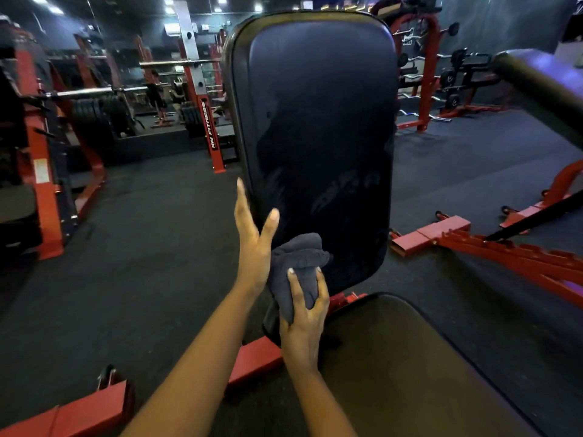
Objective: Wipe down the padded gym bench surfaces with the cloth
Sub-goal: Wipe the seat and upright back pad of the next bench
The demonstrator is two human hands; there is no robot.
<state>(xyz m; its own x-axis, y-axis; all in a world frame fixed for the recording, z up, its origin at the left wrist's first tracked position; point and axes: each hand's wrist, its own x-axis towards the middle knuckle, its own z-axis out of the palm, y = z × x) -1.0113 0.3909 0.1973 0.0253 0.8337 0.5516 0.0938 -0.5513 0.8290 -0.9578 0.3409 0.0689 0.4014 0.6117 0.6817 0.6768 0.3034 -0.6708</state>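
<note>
The bench's dark padded backrest [315, 121] stands tilted up in front of me, with faint wipe streaks low on its face. Its dark seat pad [394, 357] lies below at the right. My right hand [303, 313] grips a bunched dark grey cloth [298, 260] at the backrest's lower left corner. My left hand [252, 244] is held flat with straight fingers and thumb spread, next to the backrest's left edge and just left of the cloth. Whether it touches the pad I cannot tell.
The bench's red steel frame [252, 361] runs below my arms. Another red frame [504, 253] lies on the floor to the right. Red racks with barbells [94, 93] stand left and behind. A padded bar [536, 77] crosses the upper right. Dark rubber floor [142, 247] surrounds the bench.
</note>
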